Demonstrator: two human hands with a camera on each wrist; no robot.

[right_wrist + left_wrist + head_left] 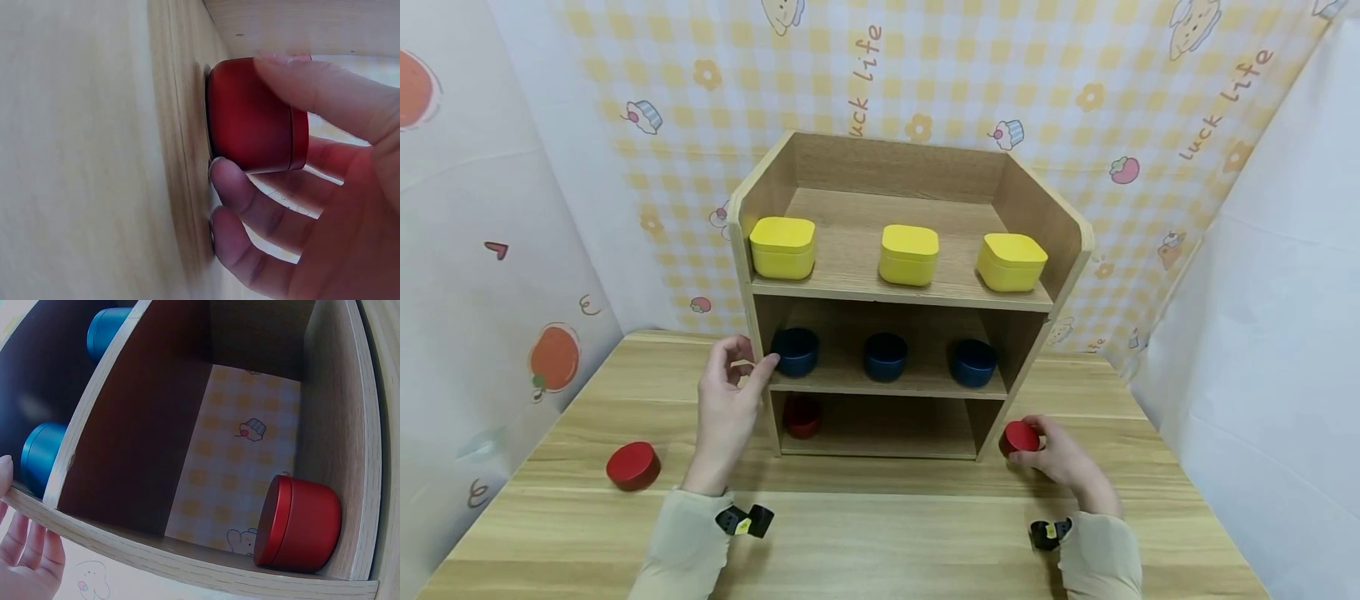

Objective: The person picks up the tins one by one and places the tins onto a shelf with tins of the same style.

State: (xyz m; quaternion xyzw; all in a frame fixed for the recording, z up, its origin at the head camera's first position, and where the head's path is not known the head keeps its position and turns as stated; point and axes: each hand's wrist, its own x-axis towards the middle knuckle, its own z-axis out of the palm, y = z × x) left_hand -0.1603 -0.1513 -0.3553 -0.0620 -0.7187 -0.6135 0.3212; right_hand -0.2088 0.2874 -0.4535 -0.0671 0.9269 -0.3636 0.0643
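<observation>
A small wooden shelf (880,296) stands on the table, with its left side panel between my left thumb and fingers. The left hand (730,404) holds that panel at middle-tier height; its thumb (5,475) lies by the front edge. To the right of the shelf, my right hand (1063,458) grips a round red tin (1020,437) between thumb and fingers. In the right wrist view this red tin (253,115) stands at the tabletop, lid side away from the wood. Another red tin (802,417) sits at the left of the bottom tier.
A third red tin (633,466) lies on the table (880,533) at left. Three blue tins, one in the centre (885,357), line the middle tier. Three yellow tins, one in the centre (908,255), stand on top. Patterned cloth (925,83) hangs behind.
</observation>
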